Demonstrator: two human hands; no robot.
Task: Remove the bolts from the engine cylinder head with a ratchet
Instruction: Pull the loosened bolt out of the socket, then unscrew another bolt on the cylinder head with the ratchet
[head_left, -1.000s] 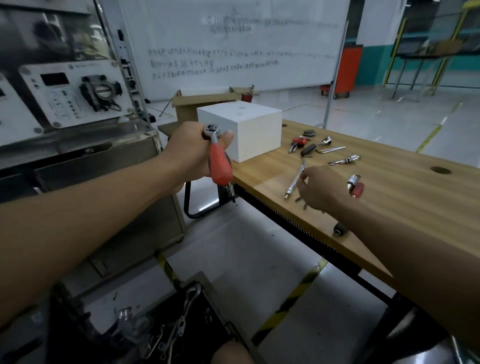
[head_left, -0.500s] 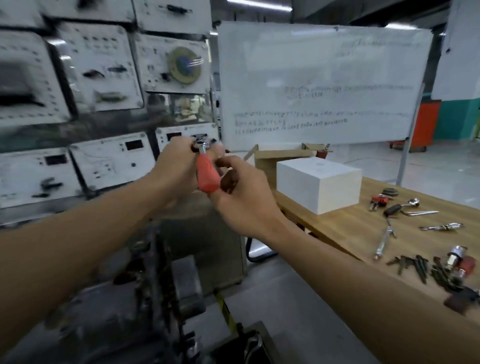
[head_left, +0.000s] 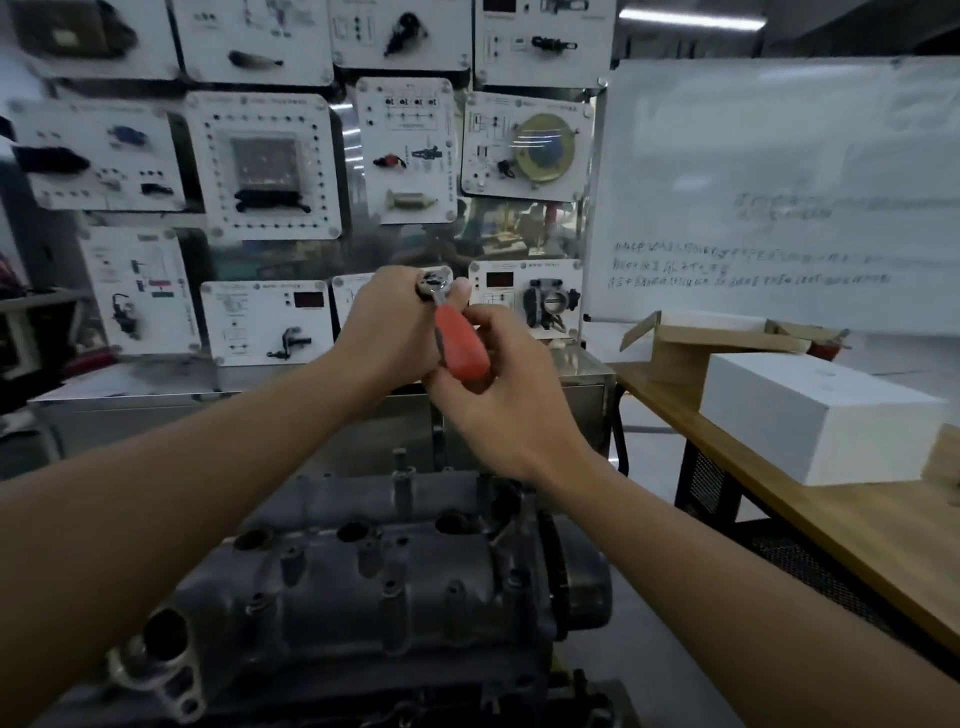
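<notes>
Now both hands are holding the ratchet in the air, in the middle of the scene, above the far side of the engine cylinder head and not touching it. The left hand is gripping the upper part of the tool, with its fingers curled round it just under the shiny metal head, which is pointing up and a little to the left. The right hand is gripping the lower end of the red handle, its fingers and thumb closing round it from the near side. The dark grey cylinder head is lying low and near, between the two forearms, and some bolts are standing up from its top; the blur is making them hard to count. On the right a wooden table is carrying a white box and, farther back, an open cardboard box. Behind the hands a wall of white panels is showing small mounted parts, and a whiteboard is standing to the right of it.
</notes>
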